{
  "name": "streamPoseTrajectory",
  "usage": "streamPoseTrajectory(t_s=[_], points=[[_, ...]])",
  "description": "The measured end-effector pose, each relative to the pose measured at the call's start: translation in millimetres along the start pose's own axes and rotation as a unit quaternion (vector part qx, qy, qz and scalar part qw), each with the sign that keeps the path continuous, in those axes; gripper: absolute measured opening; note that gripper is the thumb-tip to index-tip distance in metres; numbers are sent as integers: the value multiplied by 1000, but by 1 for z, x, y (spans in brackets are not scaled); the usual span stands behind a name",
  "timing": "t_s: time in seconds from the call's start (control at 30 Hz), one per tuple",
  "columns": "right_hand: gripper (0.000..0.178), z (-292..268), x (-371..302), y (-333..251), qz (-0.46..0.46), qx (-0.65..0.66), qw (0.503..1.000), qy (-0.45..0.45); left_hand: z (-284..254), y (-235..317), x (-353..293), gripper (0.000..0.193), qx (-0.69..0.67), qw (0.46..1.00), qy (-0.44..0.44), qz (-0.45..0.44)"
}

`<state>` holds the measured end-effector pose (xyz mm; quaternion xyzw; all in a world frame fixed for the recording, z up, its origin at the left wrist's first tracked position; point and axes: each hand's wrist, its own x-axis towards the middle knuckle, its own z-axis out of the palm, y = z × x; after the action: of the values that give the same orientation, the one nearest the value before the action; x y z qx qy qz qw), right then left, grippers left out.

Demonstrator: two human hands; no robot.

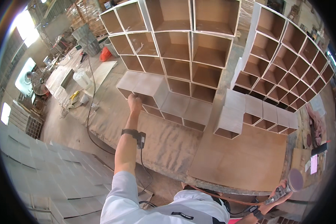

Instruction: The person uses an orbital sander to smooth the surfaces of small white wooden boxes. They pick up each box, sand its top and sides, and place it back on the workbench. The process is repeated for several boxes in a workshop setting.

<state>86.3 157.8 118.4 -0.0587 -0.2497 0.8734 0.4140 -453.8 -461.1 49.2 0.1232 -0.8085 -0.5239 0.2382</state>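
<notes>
My left hand (134, 101) reaches forward with its fingers closed over the front edge of a white wooden box (145, 82). That box has open compartments and sits on a low row of similar white cubbies (186, 106). Down at the lower right, my right hand (280, 189) grips a disc sander (295, 180), its round pad turned up and away from the bench. A reddish hose (227, 199) runs from the sander past my waist. Fingers of the right hand are partly hidden behind the tool.
Tall cubby shelves (173, 44) stand behind the box, with another cubby unit (276, 59) at the right. A brown board (239, 156) lies on the workbench (156, 138). A dark cable (88, 112) hangs at left. Stacked pale panels (52, 175) fill the lower left.
</notes>
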Motion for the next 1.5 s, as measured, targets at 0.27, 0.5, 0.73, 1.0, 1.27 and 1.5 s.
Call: streamPoseTrajectory(t_s=[0.27,0.5,0.73,1.0,1.27,1.5], points=[[40,54,1,19,-126,-157,955,216,-41,-52,18,37,-186,978,-90,19],[41,-3,11,-10,-93,9,990,105,25,88,-200,28,-178,983,13,39],[35,-34,41,-50,-76,79,982,156,202,217,-428,37,-67,873,-445,187],[42,-115,40,-129,-127,-78,960,238,421,301,-565,62,19,896,-353,271],[42,-150,24,-191,-169,-113,936,286,533,341,-572,44,40,927,-355,114],[41,-164,57,-171,-129,-358,866,324,408,280,-612,26,-59,941,-306,134]])
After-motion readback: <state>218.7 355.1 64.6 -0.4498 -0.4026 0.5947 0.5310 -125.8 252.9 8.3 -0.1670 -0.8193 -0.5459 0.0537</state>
